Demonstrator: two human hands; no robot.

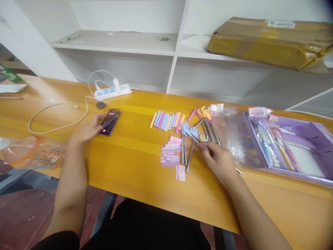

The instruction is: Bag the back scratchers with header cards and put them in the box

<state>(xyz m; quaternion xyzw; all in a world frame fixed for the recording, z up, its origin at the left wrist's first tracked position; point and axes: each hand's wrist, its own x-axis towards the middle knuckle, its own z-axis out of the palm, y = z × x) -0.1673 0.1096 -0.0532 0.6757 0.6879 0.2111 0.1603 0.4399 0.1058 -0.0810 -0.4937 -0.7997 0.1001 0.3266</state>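
Observation:
At the left, my left hand (87,128) reaches over the near side of a dark phone (108,126), its fingers extended at the phone's left edge. My right hand (218,158) is closed with thumb and finger pinched round the metal rod of a back scratcher (197,140) with a blue claw head. Around it lie more back scratchers (209,130) with yellow, pink and blue claws. A row of pastel sticks (166,121) lies to the left of them. Several small printed cards (171,149) are spread nearer to me.
On the right stands a purple box (262,149) of wrapped items, beside clear plastic wrapping (231,132). A power strip (113,91) and a white cable (58,130) lie at the back left. An orange plastic bag (44,152) is at the near left. A taped carton (270,41) sits on the shelf.

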